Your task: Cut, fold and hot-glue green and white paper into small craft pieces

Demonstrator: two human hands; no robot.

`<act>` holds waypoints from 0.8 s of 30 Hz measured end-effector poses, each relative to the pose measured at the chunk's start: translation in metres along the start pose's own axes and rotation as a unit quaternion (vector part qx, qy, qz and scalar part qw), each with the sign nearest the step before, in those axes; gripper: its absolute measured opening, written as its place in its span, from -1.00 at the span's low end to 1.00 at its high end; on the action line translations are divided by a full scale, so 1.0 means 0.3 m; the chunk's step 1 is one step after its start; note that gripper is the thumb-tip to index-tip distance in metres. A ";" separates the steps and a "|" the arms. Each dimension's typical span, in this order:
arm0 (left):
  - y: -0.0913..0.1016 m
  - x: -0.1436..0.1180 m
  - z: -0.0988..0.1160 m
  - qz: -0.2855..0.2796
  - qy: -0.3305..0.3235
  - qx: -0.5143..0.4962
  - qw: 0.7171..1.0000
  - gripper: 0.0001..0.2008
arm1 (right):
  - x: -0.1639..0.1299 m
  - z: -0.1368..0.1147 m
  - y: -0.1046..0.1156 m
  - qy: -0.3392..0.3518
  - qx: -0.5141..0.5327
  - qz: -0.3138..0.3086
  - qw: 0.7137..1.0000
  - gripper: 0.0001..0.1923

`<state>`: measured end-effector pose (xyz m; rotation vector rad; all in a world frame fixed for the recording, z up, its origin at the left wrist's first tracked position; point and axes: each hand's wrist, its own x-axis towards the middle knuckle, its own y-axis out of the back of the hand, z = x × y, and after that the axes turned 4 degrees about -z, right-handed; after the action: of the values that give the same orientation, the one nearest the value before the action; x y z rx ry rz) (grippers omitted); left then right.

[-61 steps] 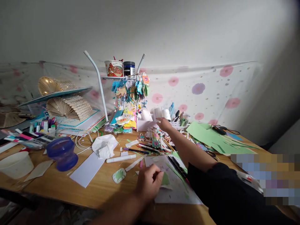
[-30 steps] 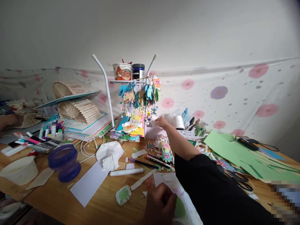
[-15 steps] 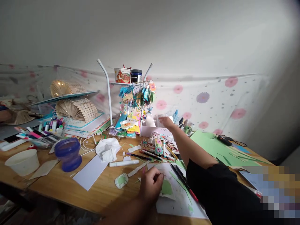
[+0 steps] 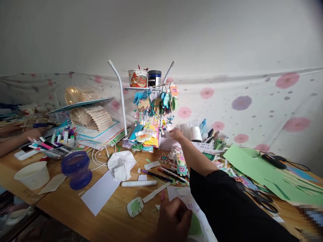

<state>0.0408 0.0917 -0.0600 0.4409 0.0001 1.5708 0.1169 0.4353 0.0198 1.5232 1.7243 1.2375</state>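
Observation:
My left hand [image 4: 175, 215] is closed low over the table, fingers curled with the thumb across. A thin pink tip [image 4: 163, 195] sticks up beside the knuckles; what is inside the fingers is hidden. Beneath and to its right lie a white sheet [image 4: 205, 223] and a green paper piece [image 4: 195, 225]. My right hand [image 4: 176, 134] reaches far across to a pale box [image 4: 166, 143] at the back, left of a white thread spool [image 4: 195, 134]. Its fingers are bent and partly hidden. Left of my left hand rests a small green-and-white paper cutout [image 4: 135, 206].
Pens, paper scraps and a white marker [image 4: 138, 184] lie mid-table. A blue cup [image 4: 77, 169], a white tub [image 4: 32, 174] and crumpled tissue [image 4: 121, 164] stand left. Scissors [image 4: 262, 200] and green sheets [image 4: 252, 168] lie right. Another person's arm [image 4: 19, 141] is at far left.
My view has turned slightly, shifting most things. My right hand has drawn lower and left at the box, uncovering the spool. My left hand remains closed near the white sheet.

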 end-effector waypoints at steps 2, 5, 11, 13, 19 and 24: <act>0.002 -0.002 0.001 -0.010 0.001 0.000 1.000 -0.83 | 0.004 -0.012 -0.017 0.005 0.019 0.014 1.000 -0.68; 0.009 -0.001 0.012 -0.023 0.016 0.007 1.000 -0.81 | -0.024 -0.023 -0.020 0.024 0.065 0.035 0.997 -0.69; 0.027 0.002 0.047 0.001 -0.017 0.016 1.000 -0.76 | -0.157 -0.043 0.119 0.063 0.202 0.084 0.974 -0.71; 0.035 0.000 0.052 0.007 -0.032 0.013 0.999 -0.76 | -0.227 -0.055 0.189 0.077 0.246 0.108 0.960 -0.65; 0.042 0.004 0.032 -0.020 -0.043 -0.128 0.991 -0.74 | -0.582 -0.081 0.287 0.114 0.348 0.138 0.920 -0.59; 0.044 0.031 0.049 -0.022 0.052 -0.336 0.940 -0.53 | -0.958 -0.076 0.170 0.111 0.480 0.062 0.868 -0.65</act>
<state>0.0323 0.0959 -0.0402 -0.1798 -0.4302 1.4430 0.1880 0.1512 0.0225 2.0857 2.6548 0.5878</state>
